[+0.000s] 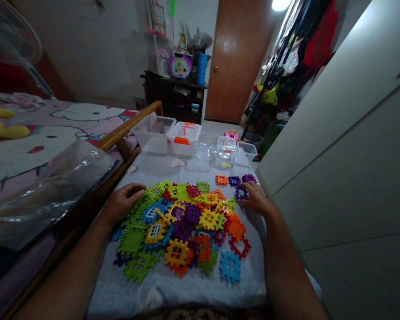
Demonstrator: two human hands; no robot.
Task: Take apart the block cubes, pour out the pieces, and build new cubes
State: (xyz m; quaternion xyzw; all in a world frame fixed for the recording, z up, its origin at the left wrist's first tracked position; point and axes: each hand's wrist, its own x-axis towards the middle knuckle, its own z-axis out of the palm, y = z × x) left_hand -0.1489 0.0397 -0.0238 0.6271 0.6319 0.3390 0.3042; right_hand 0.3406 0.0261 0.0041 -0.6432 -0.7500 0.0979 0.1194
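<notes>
A heap of interlocking plastic building tiles [209,219] in green, yellow, purple, orange, red and blue covers the middle of the table. At its left edge, my left hand [127,198] is open beside the green tiles, with the fingers a little bent and nothing visible in them. My right hand [256,198] grips a dark purple tile [242,193] at the right, low over the cloth. Just beyond it are an orange tile [221,179], a dark blue-purple tile [234,181] and another purple tile [249,178], in a row. A light blue tile [230,266] lies at the near right.
Clear plastic bins stand at the far end: an open one [153,140], a lidded one with orange clips [186,141] and smaller boxes [226,146]. A wooden bed rail [130,126] and plastic bag [53,186] border the left. A white cabinet [340,146] borders the right.
</notes>
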